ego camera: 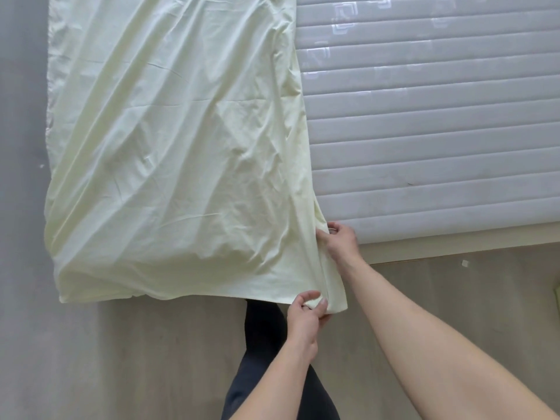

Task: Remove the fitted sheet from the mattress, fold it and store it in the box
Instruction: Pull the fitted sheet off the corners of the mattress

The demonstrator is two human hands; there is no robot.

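The pale yellow-green fitted sheet [169, 140] lies folded over on the left half of the mattress, wrinkled, its near end hanging over the bed's front edge. The bare quilted white mattress [430, 128] shows on the right. My left hand [306, 310] pinches the sheet's near hanging corner below the bed edge. My right hand [341, 239] grips the sheet's right edge at the mattress's front edge. The box is not in view.
A beige bed frame rail [454, 242] runs under the mattress front. Wood-look floor [454, 304] lies in front of the bed, grey floor [21, 147] to the left. My dark-trousered legs [263, 344] stand close to the bed.
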